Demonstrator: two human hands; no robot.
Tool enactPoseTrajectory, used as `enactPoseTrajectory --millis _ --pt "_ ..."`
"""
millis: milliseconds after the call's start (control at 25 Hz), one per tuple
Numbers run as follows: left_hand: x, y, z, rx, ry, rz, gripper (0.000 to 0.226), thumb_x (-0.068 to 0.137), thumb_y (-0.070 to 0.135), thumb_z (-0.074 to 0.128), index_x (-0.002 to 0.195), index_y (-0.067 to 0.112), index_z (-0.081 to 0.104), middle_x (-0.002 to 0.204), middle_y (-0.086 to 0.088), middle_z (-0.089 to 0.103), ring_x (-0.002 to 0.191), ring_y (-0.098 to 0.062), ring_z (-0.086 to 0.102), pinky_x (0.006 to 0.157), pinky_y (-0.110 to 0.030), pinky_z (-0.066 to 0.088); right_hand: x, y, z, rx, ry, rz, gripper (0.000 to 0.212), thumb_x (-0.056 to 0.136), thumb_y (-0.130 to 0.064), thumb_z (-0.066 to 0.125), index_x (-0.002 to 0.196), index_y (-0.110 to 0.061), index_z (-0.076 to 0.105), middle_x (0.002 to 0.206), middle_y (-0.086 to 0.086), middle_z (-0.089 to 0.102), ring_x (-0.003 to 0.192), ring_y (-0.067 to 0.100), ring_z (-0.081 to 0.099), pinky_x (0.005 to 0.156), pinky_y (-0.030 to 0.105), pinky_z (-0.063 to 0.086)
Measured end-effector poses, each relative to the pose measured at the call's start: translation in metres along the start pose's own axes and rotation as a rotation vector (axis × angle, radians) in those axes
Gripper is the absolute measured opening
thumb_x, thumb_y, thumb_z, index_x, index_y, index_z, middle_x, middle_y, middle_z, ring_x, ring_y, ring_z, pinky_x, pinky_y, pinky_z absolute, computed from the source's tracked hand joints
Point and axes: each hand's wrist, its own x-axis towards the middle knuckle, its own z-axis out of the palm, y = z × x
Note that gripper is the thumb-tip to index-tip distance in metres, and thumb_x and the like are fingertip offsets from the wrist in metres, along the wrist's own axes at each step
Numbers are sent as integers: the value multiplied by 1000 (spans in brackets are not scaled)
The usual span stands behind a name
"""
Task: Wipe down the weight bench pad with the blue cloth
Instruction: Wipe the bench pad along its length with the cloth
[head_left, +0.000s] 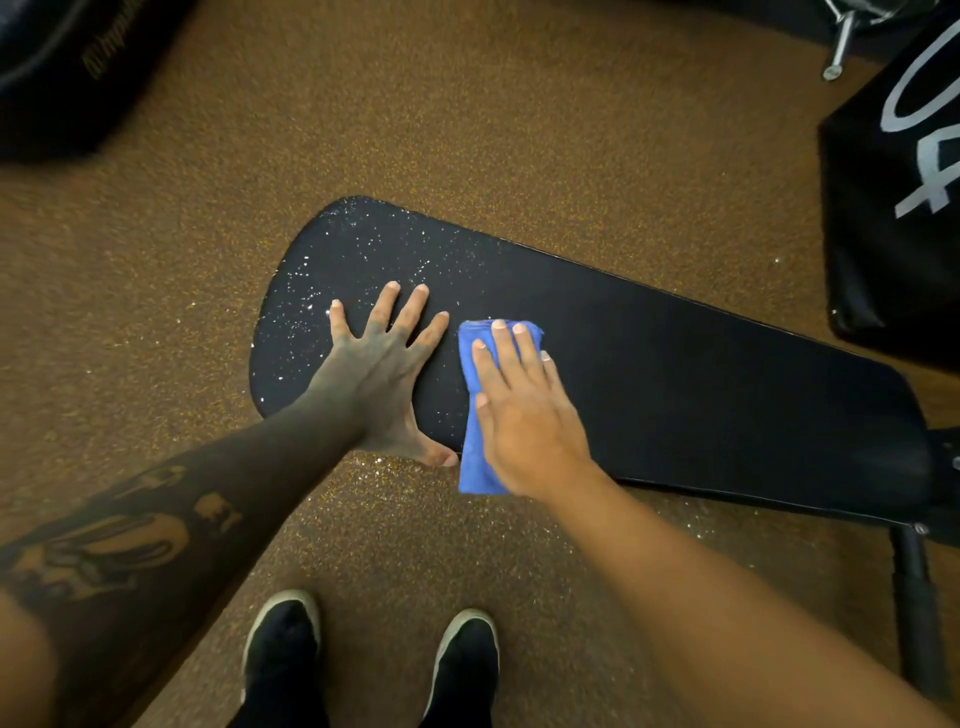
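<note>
A long black bench pad (675, 374) runs from the middle left to the right edge. Its left end is dusted with white glittery specks; the part right of my hands looks plain black. My left hand (382, 374) lies flat on the pad with fingers spread, holding nothing. Beside it my right hand (524, 410) presses flat on a folded blue cloth (475, 457), which lies across the pad and hangs over its near edge. The two hands are nearly touching.
Brown speckled rubber floor (493, 104) surrounds the bench, with white specks below the near edge. A black padded item with white numerals (893, 171) stands at the right. A dark bag (67, 67) is top left. The bench's black frame leg (919, 597) and my black shoes (283, 649) are below.
</note>
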Motion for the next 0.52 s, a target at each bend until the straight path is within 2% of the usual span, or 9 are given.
enactPoseTrajectory --millis 160,360,400,520 --pt "1 -4 0 -1 -8 19 157 33 110 34 155 22 -11 166 -9 -15 152 -35 -14 112 -77 12 38 5 -8 110 35 301 57 102 -26 28 155 -12 12 165 11 0 151 29 -5 121 50 14" --pt "0 -20 -2 27 -23 73 154 37 108 37 154 22 -13 166 -9 -17 152 -34 -15 113 -76 11 4 -15 -1 56 7 83 57 102 -26 32 154 -11 16 164 12 6 151 30 -1 121 49 14" --pt "-1 -22 -3 24 -28 76 154 37 108 38 155 22 -12 166 -9 -17 152 -34 -14 113 -76 12 19 -10 -2 59 11 102 57 102 -26 30 155 -12 14 165 12 3 151 30 -3 121 49 14" --pt "-1 -26 -5 26 -38 87 155 36 107 40 155 21 -12 166 -9 -17 152 -35 -14 112 -76 13 64 -13 -12 136 28 349 56 103 -26 27 155 -12 11 165 11 -3 151 29 -8 121 49 11"
